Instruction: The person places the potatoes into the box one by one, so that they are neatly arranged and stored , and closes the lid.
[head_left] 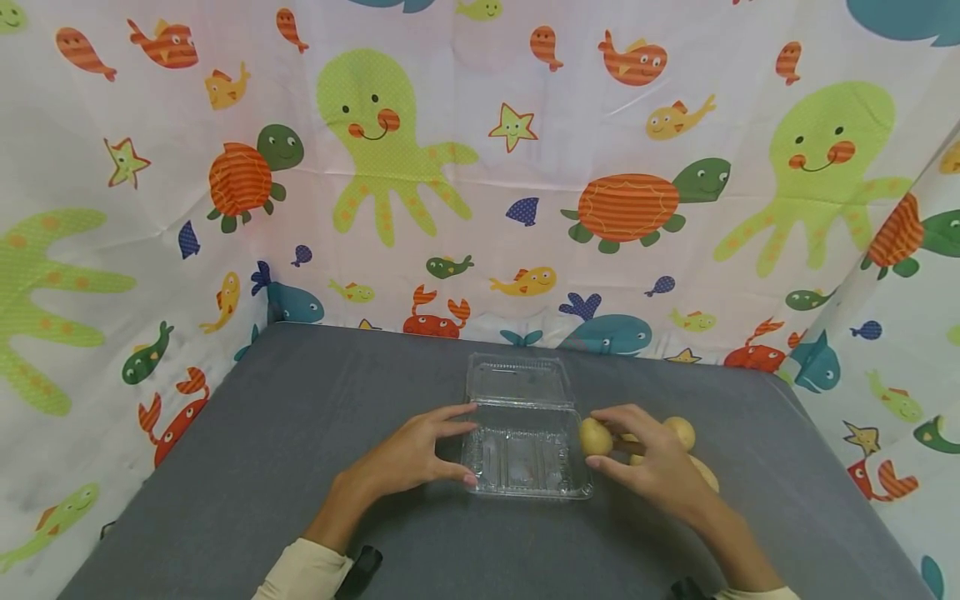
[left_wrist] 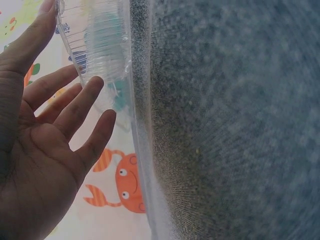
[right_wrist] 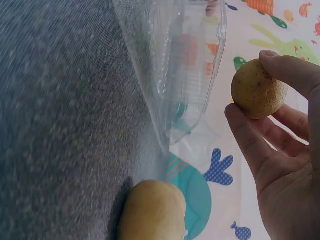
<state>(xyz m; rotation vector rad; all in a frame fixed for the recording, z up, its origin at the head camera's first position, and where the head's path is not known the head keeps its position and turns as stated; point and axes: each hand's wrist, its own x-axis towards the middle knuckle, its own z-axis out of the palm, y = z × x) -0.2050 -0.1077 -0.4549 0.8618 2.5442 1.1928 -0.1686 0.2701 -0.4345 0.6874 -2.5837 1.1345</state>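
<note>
A clear plastic clamshell container (head_left: 525, 454) lies on the grey table with its lid (head_left: 517, 380) folded back away from me. My left hand (head_left: 420, 450) is at its left side, thumb and fingers spread along the rim; the left wrist view shows the fingers (left_wrist: 80, 107) mostly straight. My right hand (head_left: 652, 458) pinches a small round potato (right_wrist: 259, 90) between thumb and fingertips, just off the container's right edge. More potatoes (head_left: 680, 432) sit on the table behind and beneath the right hand, which partly hides them. One potato (right_wrist: 154, 212) shows large in the right wrist view.
The grey cloth-covered table (head_left: 300, 517) stretches out on both sides. Behind and around it hangs a white curtain (head_left: 480, 275) printed with sea animals, meeting the table's back and side edges.
</note>
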